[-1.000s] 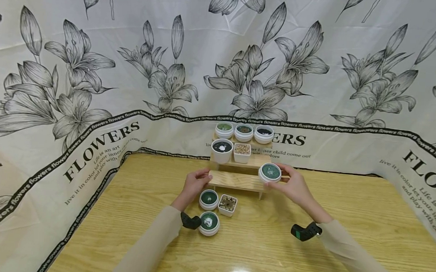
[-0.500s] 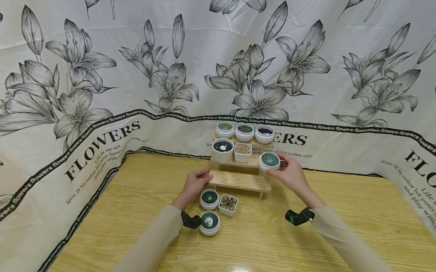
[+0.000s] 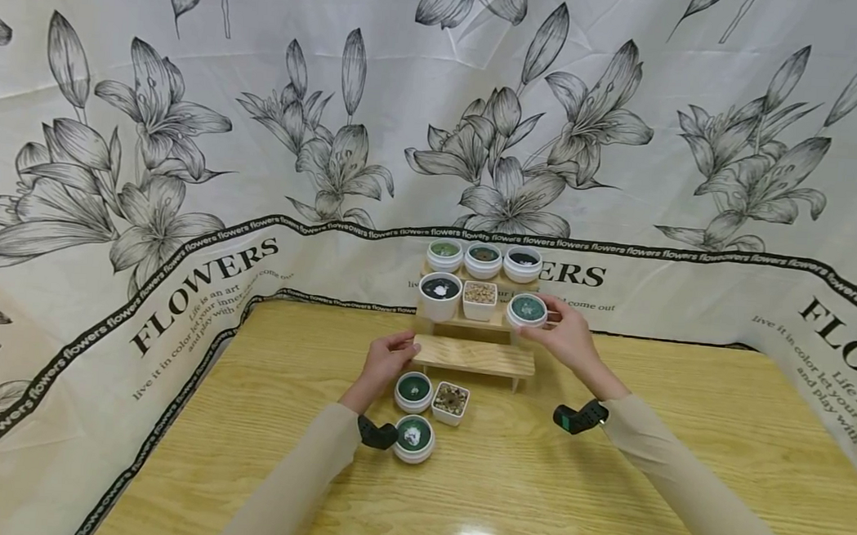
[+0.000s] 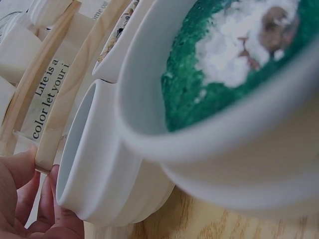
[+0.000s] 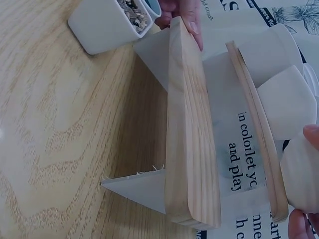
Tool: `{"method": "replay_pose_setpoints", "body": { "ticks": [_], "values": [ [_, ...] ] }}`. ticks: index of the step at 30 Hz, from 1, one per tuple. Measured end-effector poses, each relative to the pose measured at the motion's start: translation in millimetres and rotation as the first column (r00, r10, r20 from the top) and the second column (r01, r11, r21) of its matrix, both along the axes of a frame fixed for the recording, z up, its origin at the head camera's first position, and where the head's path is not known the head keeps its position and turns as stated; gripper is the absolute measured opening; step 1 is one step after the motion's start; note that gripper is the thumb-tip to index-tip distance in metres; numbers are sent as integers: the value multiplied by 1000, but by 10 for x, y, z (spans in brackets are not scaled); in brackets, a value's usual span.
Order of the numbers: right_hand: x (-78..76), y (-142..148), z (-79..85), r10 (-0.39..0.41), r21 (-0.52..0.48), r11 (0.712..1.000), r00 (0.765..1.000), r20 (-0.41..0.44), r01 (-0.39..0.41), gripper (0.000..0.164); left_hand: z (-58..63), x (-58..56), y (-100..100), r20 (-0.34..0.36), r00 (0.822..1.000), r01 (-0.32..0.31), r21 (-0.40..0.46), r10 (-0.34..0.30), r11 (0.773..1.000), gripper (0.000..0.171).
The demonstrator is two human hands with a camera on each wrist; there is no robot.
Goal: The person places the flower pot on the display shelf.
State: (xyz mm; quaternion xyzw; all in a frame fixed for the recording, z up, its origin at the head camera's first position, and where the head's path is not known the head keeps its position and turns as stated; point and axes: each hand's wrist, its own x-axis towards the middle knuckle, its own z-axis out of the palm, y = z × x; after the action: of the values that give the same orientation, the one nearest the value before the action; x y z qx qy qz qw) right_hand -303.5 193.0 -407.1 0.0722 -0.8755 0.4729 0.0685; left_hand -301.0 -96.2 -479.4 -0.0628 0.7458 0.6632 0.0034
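My left hand (image 3: 384, 361) pinches the left end of the lowest board (image 3: 475, 355) of a wooden tiered stand; in the left wrist view its thumb and fingers close round the board's end. With my right hand (image 3: 573, 342) I hold a round white pot (image 3: 527, 309) with green filling at the right end of the middle board (image 5: 259, 129). Beside it on that board stand a square pot (image 3: 480, 301) of pale pebbles and a taller round pot (image 3: 439, 298) with dark filling. No pot stands on the lowest board.
On the top tier are three round white pots (image 3: 484, 259). In front of the stand, a square pebble pot (image 3: 451, 403) and two round green-filled pots (image 3: 414, 438) sit on the wooden table (image 3: 548, 487). A flower-printed cloth (image 3: 360, 173) hangs behind.
My right hand has moved the green-filled pot up and slightly left, from above the lowest board to the middle board's right end. My left hand keeps its grip on the lowest board.
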Motion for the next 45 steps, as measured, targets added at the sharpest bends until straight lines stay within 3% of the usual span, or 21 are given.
{"method": "replay_pose_setpoints", "body": {
  "ticks": [21, 45],
  "values": [
    [-17, -46, -1, 0, -131, 991, 1000, 25, 4, 72, 7, 12, -1, -18, 1000, -4, -1, 4, 1000, 36],
    [42, -85, -102, -117, -203, 973, 992, -44, 105, 73, 4, 12, 5, -14, 1000, -9, -8, 9, 1000, 35]
  ]
}}
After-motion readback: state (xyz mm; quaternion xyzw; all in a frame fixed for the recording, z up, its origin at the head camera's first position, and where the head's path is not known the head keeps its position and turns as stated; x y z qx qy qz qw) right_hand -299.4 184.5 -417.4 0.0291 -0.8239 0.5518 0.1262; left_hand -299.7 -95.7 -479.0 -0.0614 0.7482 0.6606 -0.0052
